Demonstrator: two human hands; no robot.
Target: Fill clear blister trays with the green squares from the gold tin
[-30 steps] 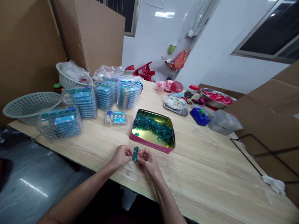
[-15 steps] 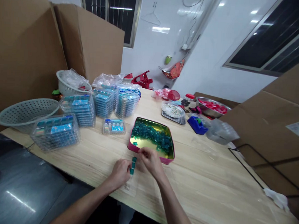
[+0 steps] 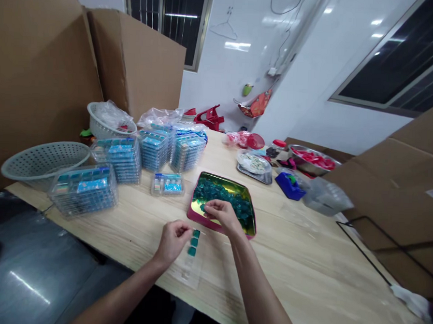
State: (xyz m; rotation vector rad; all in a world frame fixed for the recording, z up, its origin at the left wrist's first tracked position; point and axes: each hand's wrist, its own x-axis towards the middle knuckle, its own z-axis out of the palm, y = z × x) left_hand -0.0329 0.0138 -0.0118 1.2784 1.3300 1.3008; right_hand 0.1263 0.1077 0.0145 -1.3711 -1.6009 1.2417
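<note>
My right hand [image 3: 223,215] is over the near-left part of a pink-rimmed tin [image 3: 209,223] with a gold inside. Its thumb and fingers pinch at a small teal piece [image 3: 202,207]. A heap of similar teal translucent pieces [image 3: 236,201] fills much of the tin. My left hand [image 3: 173,241] is closed, thumb and forefinger together; what they hold, if anything, is hidden. Just right of its fingertips, three squarish teal pieces [image 3: 194,242] lie in a row at the far end of a clear plastic strip [image 3: 189,272] on the table.
Stacks of clear boxes with blue contents [image 3: 154,149] and one single box [image 3: 168,184] stand left of the tin. A perforated basket [image 3: 45,160] sits at the left edge. Rightward are a plate on a metal tray [image 3: 254,164], a blue container [image 3: 290,186] and a steel bowl [image 3: 313,160].
My right hand has moved up from the tin's near rim to over its inside. My left hand has drawn slightly back and up from the teal row, so the three pieces show fully.
</note>
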